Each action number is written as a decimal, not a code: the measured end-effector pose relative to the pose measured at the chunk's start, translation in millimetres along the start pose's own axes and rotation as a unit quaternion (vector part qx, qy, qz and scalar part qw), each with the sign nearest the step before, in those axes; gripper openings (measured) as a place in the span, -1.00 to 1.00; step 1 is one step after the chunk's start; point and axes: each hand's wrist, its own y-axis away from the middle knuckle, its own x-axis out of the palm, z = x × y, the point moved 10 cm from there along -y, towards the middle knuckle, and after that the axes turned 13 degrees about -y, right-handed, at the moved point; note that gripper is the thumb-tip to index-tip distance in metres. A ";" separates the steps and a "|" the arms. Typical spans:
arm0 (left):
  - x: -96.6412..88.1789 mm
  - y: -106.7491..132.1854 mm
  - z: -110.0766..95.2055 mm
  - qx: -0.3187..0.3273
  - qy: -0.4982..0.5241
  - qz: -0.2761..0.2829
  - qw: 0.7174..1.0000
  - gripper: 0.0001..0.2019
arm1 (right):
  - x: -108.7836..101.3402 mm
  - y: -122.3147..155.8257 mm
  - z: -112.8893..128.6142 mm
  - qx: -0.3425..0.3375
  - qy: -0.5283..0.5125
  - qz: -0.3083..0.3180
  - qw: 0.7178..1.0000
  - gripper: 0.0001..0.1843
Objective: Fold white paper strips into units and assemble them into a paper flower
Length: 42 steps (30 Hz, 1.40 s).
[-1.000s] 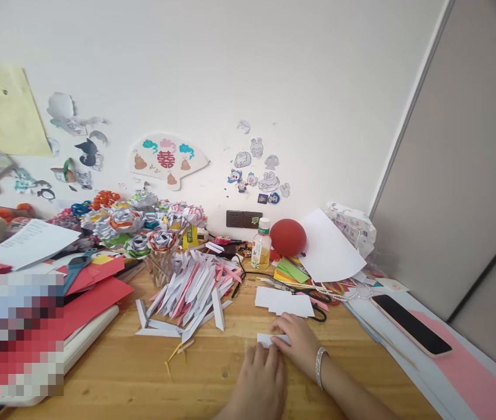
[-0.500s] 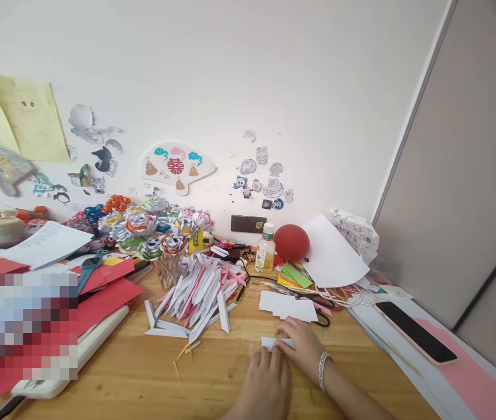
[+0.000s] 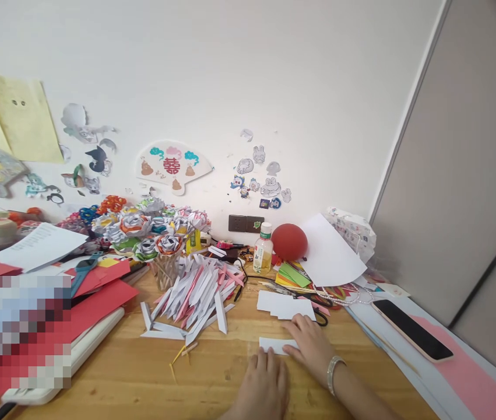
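A small white strip of paper (image 3: 271,345) lies on the wooden table (image 3: 134,379) before me. The fingertips of my left hand (image 3: 263,382) rest along its lower edge, the hand lying flat and open. My right hand (image 3: 311,344) is open too, its thumb at the strip's right end and its other fingers stretched toward a few white paper pieces (image 3: 280,302) just beyond. Black-handled scissors (image 3: 323,316) lie partly under those pieces. To the left is a big heap of folded white and pink paper strips (image 3: 199,291).
Behind the heap stand paper flowers (image 3: 143,227). A bottle (image 3: 263,251), a red balloon (image 3: 290,242) and a white sheet (image 3: 333,251) are near the wall. A phone (image 3: 411,329) lies at right, red paper (image 3: 108,303) and a white power strip (image 3: 85,350) at left.
My right hand has slid right, its fingers spreading away from my left hand. More of the white paper strip now shows between them. The view has shifted slightly.
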 end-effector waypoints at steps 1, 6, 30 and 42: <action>3.2 -1.0 -0.1 0.004 0.007 0.018 1.000 -0.61 | -1.8 3.2 -6.6 0.001 -0.020 0.007 1.000 -0.63; 6.8 -4.4 1.3 0.023 0.060 0.112 0.992 -0.58 | -7.8 12.9 -32.2 0.010 -0.118 0.058 0.991 -0.63; 13.4 -19.9 85.6 -0.125 0.307 0.119 0.936 -0.92 | -11.0 7.7 -5.3 0.008 -0.269 0.023 0.963 -0.90; -13.9 -25.5 84.0 -0.083 0.258 -0.041 0.962 -0.88 | -13.1 11.1 25.5 -0.094 -0.266 0.061 0.958 -0.74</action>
